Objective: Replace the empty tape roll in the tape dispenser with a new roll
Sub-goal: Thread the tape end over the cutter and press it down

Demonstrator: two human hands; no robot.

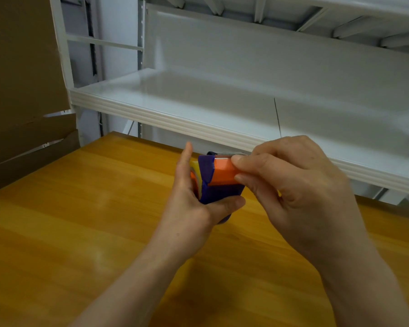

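Tape dispenser (pixel 219 185) held above bench (pixel 80 220); left hand (pixel 194 201) grips its body; right hand (pixel 291 185) pinches its orange plate (pixel 223 173).

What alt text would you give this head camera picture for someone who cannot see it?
A person's left hand grips a blue and orange tape dispenser at a wooden table, while the right hand pinches its orange part. White metal shelves stand behind, with brown cardboard at left.
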